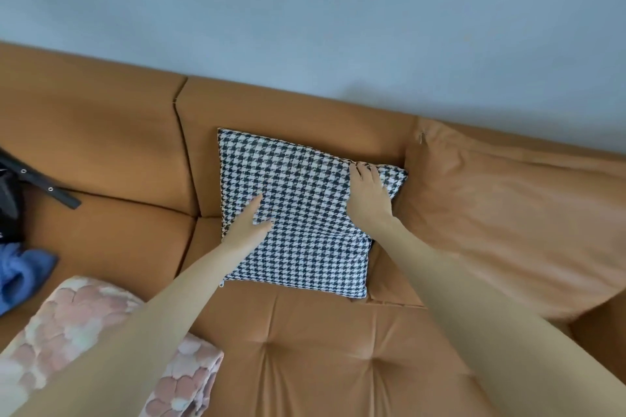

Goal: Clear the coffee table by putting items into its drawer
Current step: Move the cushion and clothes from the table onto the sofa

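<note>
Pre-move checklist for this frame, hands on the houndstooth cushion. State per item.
1. Houndstooth cushion leaning on the sofa backrest: ok.
2. Left hand flat on the cushion front, holding nothing: ok.
3. Right hand on the cushion's upper right corner; fingers hooked over the edge: cannot tell.
4. Coffee table and drawer in view: not ok, neither shows.
5. Floral fabric clear of the left forearm: not ok, the forearm passes over it.
</note>
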A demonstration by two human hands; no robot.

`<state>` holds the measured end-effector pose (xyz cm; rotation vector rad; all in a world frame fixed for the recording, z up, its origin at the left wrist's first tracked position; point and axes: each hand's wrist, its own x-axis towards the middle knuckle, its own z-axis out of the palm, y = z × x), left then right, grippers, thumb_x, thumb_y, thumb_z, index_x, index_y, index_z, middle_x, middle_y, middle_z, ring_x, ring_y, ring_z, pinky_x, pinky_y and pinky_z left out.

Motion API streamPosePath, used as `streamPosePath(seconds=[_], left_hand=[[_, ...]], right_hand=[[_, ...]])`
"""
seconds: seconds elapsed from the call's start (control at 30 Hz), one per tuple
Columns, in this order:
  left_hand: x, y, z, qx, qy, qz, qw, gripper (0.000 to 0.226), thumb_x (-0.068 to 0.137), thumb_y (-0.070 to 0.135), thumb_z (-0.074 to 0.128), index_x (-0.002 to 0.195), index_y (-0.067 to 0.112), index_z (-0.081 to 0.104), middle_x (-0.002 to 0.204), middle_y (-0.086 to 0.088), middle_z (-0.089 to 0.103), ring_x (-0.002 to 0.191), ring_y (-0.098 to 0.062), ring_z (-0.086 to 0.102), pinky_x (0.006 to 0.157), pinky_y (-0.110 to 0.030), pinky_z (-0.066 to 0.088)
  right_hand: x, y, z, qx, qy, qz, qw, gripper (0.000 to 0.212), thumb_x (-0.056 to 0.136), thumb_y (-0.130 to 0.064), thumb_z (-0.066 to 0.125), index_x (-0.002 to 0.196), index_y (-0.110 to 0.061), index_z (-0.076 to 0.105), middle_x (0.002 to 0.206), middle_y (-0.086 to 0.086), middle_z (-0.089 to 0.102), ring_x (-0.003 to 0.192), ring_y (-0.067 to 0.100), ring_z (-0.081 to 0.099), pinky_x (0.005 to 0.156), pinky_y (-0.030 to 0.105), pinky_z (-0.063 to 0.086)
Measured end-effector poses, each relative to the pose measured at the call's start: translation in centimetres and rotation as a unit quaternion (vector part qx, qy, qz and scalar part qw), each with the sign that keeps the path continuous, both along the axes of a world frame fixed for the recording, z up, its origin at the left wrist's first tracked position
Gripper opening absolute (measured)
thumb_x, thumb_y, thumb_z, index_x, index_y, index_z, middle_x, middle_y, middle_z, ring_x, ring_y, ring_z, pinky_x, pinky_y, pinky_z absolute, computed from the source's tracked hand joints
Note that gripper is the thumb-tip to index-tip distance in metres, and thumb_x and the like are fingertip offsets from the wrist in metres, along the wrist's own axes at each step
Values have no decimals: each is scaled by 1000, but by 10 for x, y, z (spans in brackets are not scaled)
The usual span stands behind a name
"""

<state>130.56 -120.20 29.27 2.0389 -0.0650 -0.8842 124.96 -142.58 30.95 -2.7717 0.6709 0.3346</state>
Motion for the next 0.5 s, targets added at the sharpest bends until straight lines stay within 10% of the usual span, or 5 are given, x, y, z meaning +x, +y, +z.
streamPosePath(seconds=[0.1,0.2,0.5], left_hand=[[-17,35,5,-23,22,36,999,60,100,14,45,152,33,20,145,13,39,86,-6,54,76,-27,48],[-30,87,3,-4,39,87,995,58,99,15,46,150,29,26,154,5,30,138,-18,35,111,-44,34],[-72,267,-19,77,67,204,974,59,90,17,58,145,12,35,128,-5,51,113,-22,51,91,-31,40]], right_hand=[[-15,41,-3,41,-70,-32,996,58,94,-5,50,148,-15,30,155,6,23,143,27,18,105,45,40],[-34,88,-13,89,-85,-28,992,48,94,-4,47,141,-14,40,145,4,36,134,24,31,97,39,46],[-73,248,-63,195,70,24,978,35,92,-6,41,122,-20,53,118,2,61,108,24,58,84,38,50]])
